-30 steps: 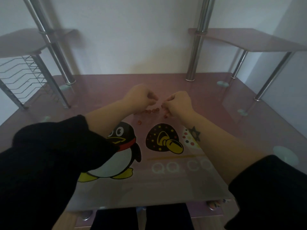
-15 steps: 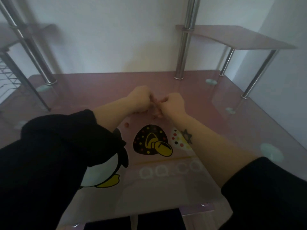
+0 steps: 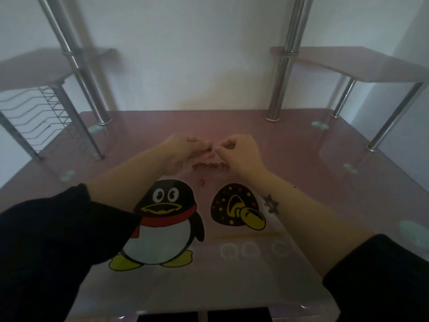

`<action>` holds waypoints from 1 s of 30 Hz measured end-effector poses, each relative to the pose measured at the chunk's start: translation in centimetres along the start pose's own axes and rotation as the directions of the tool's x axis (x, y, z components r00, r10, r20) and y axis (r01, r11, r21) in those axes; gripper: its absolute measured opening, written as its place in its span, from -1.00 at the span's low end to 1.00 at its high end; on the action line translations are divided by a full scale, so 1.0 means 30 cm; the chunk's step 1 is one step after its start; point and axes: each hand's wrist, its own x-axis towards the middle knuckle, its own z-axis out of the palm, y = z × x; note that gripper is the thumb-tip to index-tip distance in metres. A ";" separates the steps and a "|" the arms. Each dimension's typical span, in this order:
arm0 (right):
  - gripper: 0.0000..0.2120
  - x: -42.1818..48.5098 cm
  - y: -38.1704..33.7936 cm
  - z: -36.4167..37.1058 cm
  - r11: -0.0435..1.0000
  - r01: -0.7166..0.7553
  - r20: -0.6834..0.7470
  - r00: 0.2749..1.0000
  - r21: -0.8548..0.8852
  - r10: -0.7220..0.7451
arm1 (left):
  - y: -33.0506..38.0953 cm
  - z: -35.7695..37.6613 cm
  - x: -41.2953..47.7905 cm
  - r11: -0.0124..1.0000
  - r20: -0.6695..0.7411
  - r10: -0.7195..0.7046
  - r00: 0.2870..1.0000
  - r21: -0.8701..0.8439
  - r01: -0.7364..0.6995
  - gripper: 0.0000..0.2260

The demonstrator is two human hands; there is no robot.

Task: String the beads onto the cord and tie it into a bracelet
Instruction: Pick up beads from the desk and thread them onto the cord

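Observation:
My left hand and my right hand are raised a little above the pink glass table, fingertips almost meeting. The left fingers pinch a small red bead. The right fingertips are pinched together opposite it; the cord is too thin to see. A row of several red beads hangs or lies just below and between the hands. One loose red bead lies on the glass nearer to me.
A penguin picture and a dark mushroom picture are printed on the tabletop. Chrome posts carry side shelves; a wire rack stands at the left. A white wall is behind.
The view has swung back left and up. My hands, pressed together half a second ago, have drawn slightly apart, and the row of red beads shows below them again.

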 end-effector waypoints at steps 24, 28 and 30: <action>-0.87 -0.008 -0.002 0.052 0.997 0.048 -0.021 0.999 -0.067 -0.050 | -0.050 -0.046 -0.044 0.960 -0.008 -0.071 0.997 -0.271 0.066 -0.91; -0.87 -0.007 -0.003 0.052 0.996 0.046 -0.010 0.999 -0.072 -0.047 | -0.054 -0.045 -0.043 0.960 0.004 -0.067 0.998 -0.273 0.065 -0.92; -0.87 -0.008 -0.004 0.052 0.996 0.040 -0.005 0.999 -0.076 -0.040 | -0.054 -0.045 -0.044 0.958 0.016 -0.067 0.998 -0.278 0.068 -0.91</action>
